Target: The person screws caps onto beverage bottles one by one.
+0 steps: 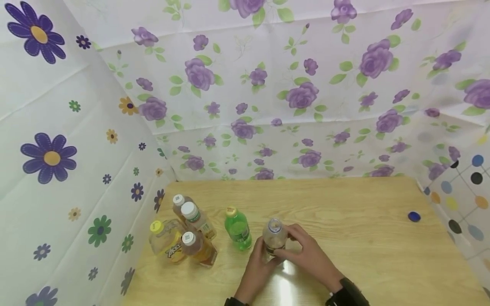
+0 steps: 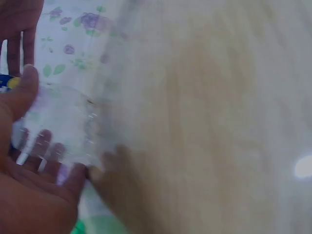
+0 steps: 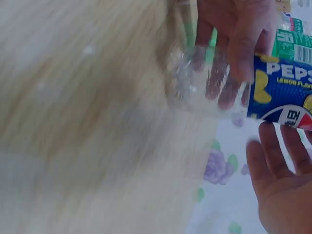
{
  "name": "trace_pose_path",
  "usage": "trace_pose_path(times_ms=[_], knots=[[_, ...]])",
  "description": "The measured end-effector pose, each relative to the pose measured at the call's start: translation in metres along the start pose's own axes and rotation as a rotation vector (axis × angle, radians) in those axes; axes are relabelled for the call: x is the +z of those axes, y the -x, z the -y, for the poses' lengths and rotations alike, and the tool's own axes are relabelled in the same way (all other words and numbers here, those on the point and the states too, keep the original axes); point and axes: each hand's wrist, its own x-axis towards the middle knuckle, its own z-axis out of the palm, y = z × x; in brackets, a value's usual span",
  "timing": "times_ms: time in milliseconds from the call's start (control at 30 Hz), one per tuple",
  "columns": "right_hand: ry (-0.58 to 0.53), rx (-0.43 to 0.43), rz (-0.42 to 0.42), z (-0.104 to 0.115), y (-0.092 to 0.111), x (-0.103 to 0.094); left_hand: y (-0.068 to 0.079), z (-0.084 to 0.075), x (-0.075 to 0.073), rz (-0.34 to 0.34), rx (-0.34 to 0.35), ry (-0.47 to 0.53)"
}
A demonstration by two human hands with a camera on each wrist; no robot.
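A clear plastic Pepsi bottle (image 1: 274,233) with a blue lemon-flavour label (image 3: 282,92) stands upright, its mouth uncapped. My left hand (image 1: 257,267) grips its lower part; in the right wrist view the thumb lies over the clear plastic and the fingers show through from behind. On the bottle's other side is my right hand (image 1: 311,255). Its fingers (image 3: 278,151) are spread and fairly straight beside the label in the right wrist view, with at least one fingertip at the bottle. In the left wrist view, the right hand (image 2: 19,24) appears at the upper left corner.
A green bottle (image 1: 238,229) stands left of the hands. Farther left are several capped bottles, including a yellow-capped one (image 1: 168,242), a white-capped one (image 1: 199,250) and a taller one (image 1: 199,219). A blue cap (image 1: 414,216) lies on the wooden table (image 1: 363,204). Flowered sheets (image 1: 268,106) hang around it.
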Motion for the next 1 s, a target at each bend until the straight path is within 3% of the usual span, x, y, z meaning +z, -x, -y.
trace_pose_path(times_ms=[200,400,633,833,1000], knots=[[0.157,0.004,-0.037,-0.011,-0.002,-0.025,-0.005,-0.004,0.001,0.016,-0.044,-0.006],[0.218,0.027,-0.099,-0.023,-0.003,-0.062,-0.005,0.0,0.0,0.01,-0.064,-0.01],[0.282,0.059,-0.106,-0.04,0.001,-0.102,-0.005,0.003,0.0,0.02,-0.066,0.003],[0.35,0.062,-0.158,-0.053,0.003,-0.146,-0.008,0.004,0.0,0.028,-0.063,0.019],[0.465,0.144,-0.232,-0.072,0.004,-0.188,-0.008,0.004,0.0,0.023,-0.062,0.032]])
